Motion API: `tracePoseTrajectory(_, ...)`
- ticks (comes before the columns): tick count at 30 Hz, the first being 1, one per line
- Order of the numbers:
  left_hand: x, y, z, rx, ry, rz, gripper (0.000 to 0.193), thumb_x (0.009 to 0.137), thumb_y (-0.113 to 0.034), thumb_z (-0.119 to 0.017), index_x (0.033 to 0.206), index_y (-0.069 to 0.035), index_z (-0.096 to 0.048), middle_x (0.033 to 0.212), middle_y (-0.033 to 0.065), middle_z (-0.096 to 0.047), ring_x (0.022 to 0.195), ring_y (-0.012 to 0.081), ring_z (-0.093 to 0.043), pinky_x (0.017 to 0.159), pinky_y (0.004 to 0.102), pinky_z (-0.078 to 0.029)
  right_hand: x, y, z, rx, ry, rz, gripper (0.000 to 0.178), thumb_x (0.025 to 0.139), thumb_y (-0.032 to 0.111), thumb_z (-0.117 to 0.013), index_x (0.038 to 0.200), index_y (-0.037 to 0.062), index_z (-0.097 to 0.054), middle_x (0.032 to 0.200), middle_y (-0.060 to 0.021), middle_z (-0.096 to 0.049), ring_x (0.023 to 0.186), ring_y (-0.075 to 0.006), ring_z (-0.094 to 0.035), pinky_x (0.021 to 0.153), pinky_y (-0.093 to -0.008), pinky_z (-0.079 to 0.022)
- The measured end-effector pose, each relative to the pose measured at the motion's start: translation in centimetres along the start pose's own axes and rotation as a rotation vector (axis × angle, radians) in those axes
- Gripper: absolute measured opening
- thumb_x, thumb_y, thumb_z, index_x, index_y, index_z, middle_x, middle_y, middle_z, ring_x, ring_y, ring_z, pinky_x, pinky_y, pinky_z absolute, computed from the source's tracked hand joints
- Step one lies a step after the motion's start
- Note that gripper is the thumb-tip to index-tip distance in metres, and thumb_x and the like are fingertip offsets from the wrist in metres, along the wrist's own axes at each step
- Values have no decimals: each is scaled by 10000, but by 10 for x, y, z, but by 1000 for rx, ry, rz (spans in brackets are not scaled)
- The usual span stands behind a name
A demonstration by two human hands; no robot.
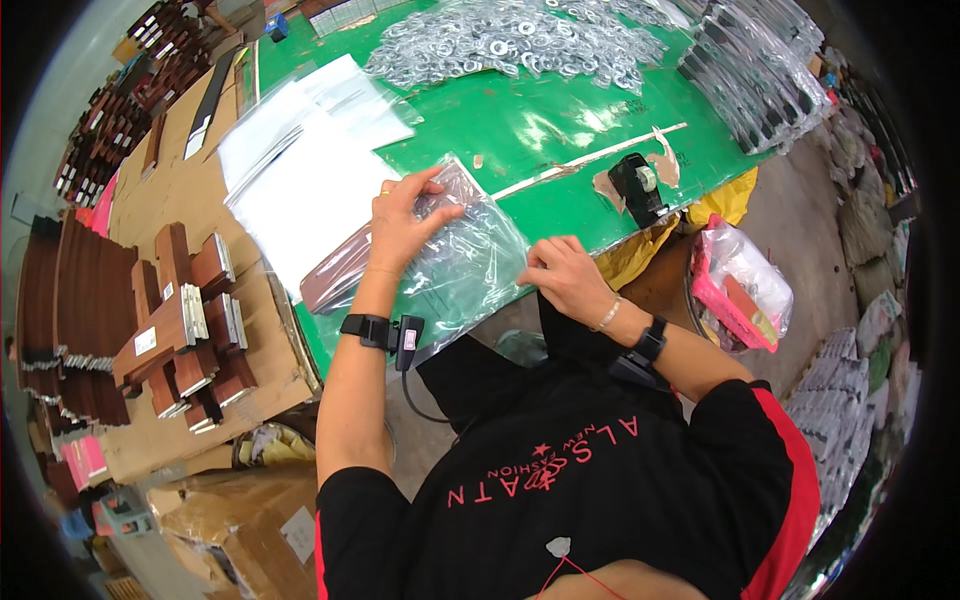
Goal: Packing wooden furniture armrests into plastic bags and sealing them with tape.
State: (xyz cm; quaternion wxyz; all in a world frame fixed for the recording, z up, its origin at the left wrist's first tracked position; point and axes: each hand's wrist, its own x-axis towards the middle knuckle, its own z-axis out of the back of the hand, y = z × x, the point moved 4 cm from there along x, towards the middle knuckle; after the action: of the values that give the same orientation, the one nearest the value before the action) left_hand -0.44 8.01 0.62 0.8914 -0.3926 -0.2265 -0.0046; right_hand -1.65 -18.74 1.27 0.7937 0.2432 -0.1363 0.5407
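A clear plastic bag (478, 250) lies crinkled along the near edge of the green table, with a flat brown piece (340, 272) in or under its film. My left hand (405, 218) is over the bag, thumb and fingers apart, grasping nothing that shows. At the bag's right edge, my right hand (566, 276) has its fingers closed in a pinch on the film. Left of the bag, a stack of white sheets or flat bags (310, 195) spreads out, reaching partly under my left wrist.
Shiny metal rings (510, 42) heap at the back. A black tape dispenser (636, 190) stands to the right, below bagged goods (755, 80). Brown slat bundles (185, 325) are stacked on the left board. A pink-rimmed basket (738, 285) sits beside the table.
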Motion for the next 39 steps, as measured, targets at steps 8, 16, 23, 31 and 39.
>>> tracePoseTrajectory(8,-9,-11,-5,315,221,-87,1099,517,-248,-913,1499,-224,-420,1223,-9,-587,1116,274,-524,964,452,-391,14,-64,6,154,152,-219,517,814,-17,-610,1281,205,-601,1165,-85,-587,1015,-279,-602,829,-394,-482)
tracePoseTrajectory(16,-9,-20,-2,298,213,-97,957,565,-198,-885,1434,-231,-486,1222,6,-592,1131,270,-520,980,425,-390,51,-58,-19,143,140,102,618,684,24,-722,1251,245,-614,1445,-54,-474,1304,-289,-476,1091,-483,-355)
tracePoseTrajectory(23,-10,-22,0,293,233,-73,513,660,-214,-826,1134,-156,-638,1204,21,-600,1124,281,-519,976,424,-384,67,-51,-28,318,18,163,266,743,42,-676,978,164,-697,1209,-32,-645,1225,-263,-552,1103,-484,-360)
tracePoseTrajectory(31,-15,-5,5,18,146,-39,221,921,-221,-603,1039,-79,-725,1150,69,-666,1034,293,-547,924,424,-390,109,-68,-38,613,-192,-158,119,860,81,-621,970,51,-657,1080,-91,-695,1075,-312,-637,1045,-504,-416)
tracePoseTrajectory(39,-14,-8,6,94,178,-40,193,896,-104,-624,1054,-17,-692,1064,160,-669,976,372,-584,935,429,-422,130,-73,-77,645,-157,-232,229,852,-1,-542,1051,11,-655,1033,-150,-689,975,-332,-655,896,-403,-502)
